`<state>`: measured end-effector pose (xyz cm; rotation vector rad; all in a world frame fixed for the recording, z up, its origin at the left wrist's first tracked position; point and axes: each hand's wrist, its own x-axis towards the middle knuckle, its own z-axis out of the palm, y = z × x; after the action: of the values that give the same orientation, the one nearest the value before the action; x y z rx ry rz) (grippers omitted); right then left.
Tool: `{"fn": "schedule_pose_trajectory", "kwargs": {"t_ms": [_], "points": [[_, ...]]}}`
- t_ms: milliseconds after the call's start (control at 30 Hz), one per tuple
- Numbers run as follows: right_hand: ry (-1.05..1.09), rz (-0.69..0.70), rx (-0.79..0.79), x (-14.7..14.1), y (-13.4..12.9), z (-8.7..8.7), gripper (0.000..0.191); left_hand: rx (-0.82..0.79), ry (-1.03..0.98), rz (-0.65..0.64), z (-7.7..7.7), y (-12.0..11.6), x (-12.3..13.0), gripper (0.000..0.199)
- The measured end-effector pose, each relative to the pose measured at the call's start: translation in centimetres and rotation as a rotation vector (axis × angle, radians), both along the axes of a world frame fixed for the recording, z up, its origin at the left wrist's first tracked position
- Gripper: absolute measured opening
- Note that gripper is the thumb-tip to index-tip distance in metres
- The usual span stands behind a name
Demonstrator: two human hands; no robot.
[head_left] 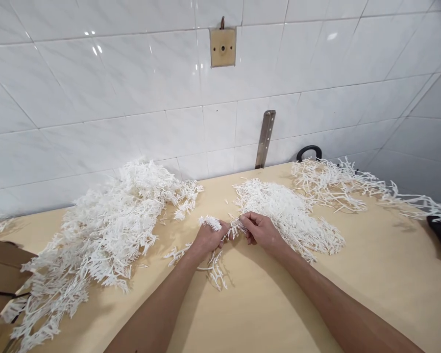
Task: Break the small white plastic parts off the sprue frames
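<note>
Here, left hand (208,239) and right hand (263,232) grasp white strands (235,226) in their grip, before the counter's (382,260) back edge.

I see the left arm (161,299) and right arm (327,299) reaching forward. The left hand (208,238) and right hand (261,230) are close together, fingers (248,224) bent.

The left hand (209,239) and right hand (260,229) are bare, like the forearms (323,301) that widen behind them.
</note>
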<state>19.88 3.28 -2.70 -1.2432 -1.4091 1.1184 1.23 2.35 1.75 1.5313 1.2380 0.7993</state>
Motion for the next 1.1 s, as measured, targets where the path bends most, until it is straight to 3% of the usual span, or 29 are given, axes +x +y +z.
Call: {"fn": "schedule_pose_trajectory", "kwargs": {"t_ms": [133, 333, 633, 867, 1100], "points": [[0.003, -0.001, 0.005, -0.03, -0.02, 0.09, 0.043, 0.001, -0.068, 0.057, -0.33, 0.34, 0.4, 0.029], [-0.003, 0.009, -0.003, 0.01, -0.05, 0.37, 0.042, 0.154, -0.096, 0.059, -0.88, 0.68, 0.23, 0.02], [0.011, -0.015, -0.024, -0.24, 0.11, 0.21, 0.039, 0.083, -0.082, 0.063, -0.2, 0.43, 0.31, 0.017], [0.07, -0.002, -0.04, -0.22, 0.09, 0.41, 0.042, 0.058, -0.128, 0.111, -0.67, 0.81, 0.13, 0.028], [0.009, -0.002, -0.032, -0.48, -0.11, 0.9, 0.045, 0.042, -0.134, 0.167, -0.85, 0.97, 0.02, 0.026]]}}
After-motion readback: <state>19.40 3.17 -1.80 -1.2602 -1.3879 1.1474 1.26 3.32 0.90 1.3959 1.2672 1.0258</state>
